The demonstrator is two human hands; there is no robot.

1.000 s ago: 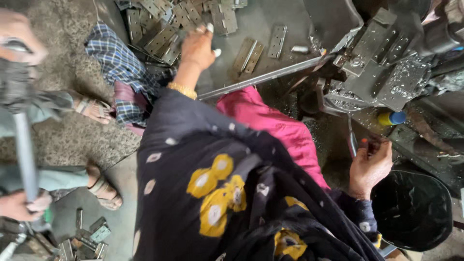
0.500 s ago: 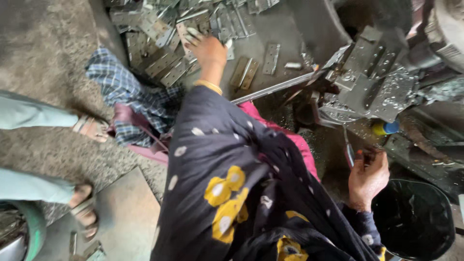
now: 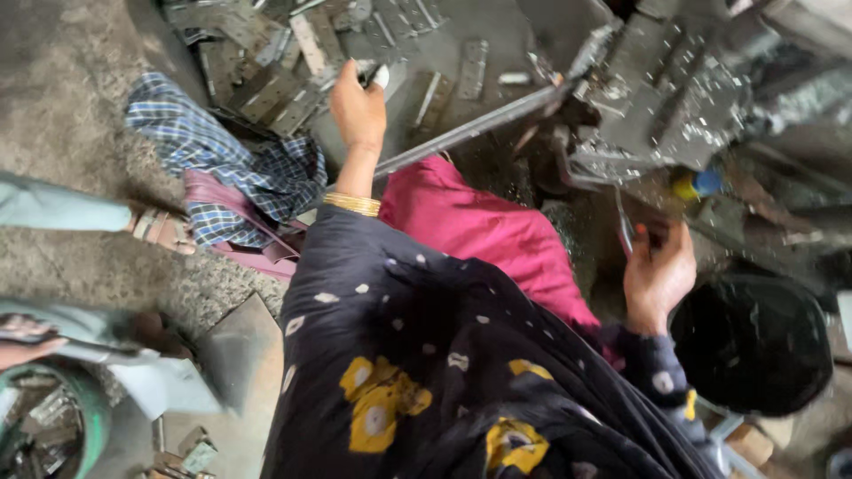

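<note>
My left arm stretches straight out ahead of me, the dark spotted sleeve ending at a gold bangle (image 3: 351,204) on the wrist. My left hand (image 3: 358,106) is curled, fingers folded down onto a small flat metal piece (image 3: 377,74) at its far edge; only a pale end of it shows past my fingertips, so I cannot tell its whole shape. It lies on the grey metal table (image 3: 444,53) with my hand resting on top of it.

My right arm is bent close to my side, forearm turned upward. My right hand (image 3: 658,275) is half closed, thumb and fingers gathered around a thin metal lever (image 3: 624,226) that rises from between them toward the machine; the grip looks loose and blur hides how tightly the fingers meet.

Just beyond my left fingers more flat metal plates (image 3: 257,84) lie heaped, overlapping. To the left of that wrist a blue checked cloth (image 3: 213,151) is bunched on the floor. Between my hands, a pink cloth (image 3: 484,231) covers my lap. Above my right hand stands the grey press machine (image 3: 674,98), speckled with metal chips, and a black bucket (image 3: 754,341) sits just to the right of that hand. Far left of my left arm, another person's sandalled foot (image 3: 160,229) rests on the concrete.
</note>
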